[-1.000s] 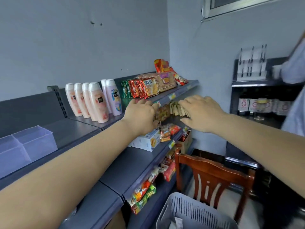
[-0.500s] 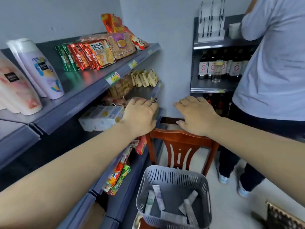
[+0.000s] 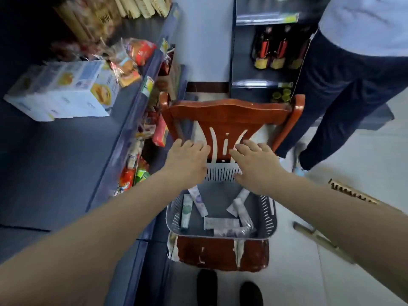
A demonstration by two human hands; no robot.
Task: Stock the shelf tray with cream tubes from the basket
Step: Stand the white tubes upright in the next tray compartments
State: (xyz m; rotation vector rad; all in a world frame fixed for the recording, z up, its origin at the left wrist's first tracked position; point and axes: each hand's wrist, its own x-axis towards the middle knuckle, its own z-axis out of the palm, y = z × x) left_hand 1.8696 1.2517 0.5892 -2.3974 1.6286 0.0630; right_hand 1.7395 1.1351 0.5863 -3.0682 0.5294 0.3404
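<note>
A grey slotted basket [image 3: 268, 215] sits on the seat of a red wooden chair [image 3: 227, 113] below me. Several white cream tubes [image 3: 198, 200] lie flat in its bottom, some with green or purple print. My left hand [image 3: 187, 163] hovers above the basket's far left rim, palm down, fingers spread, holding nothing. My right hand [image 3: 257, 165] hovers over the far right rim, also palm down and empty. The shelf tray is out of view.
Dark shelves [image 3: 66, 155] with snack packs and a white box [image 3: 64, 89] run along the left. A person in dark trousers [image 3: 344, 96] stands at the right by a bottle rack [image 3: 271, 51]. My shoes show on the pale floor below the chair.
My view has swung down from the upper shelves to the basket on the chair. Both hands have dropped with it and now hang just above the basket's far rim.
</note>
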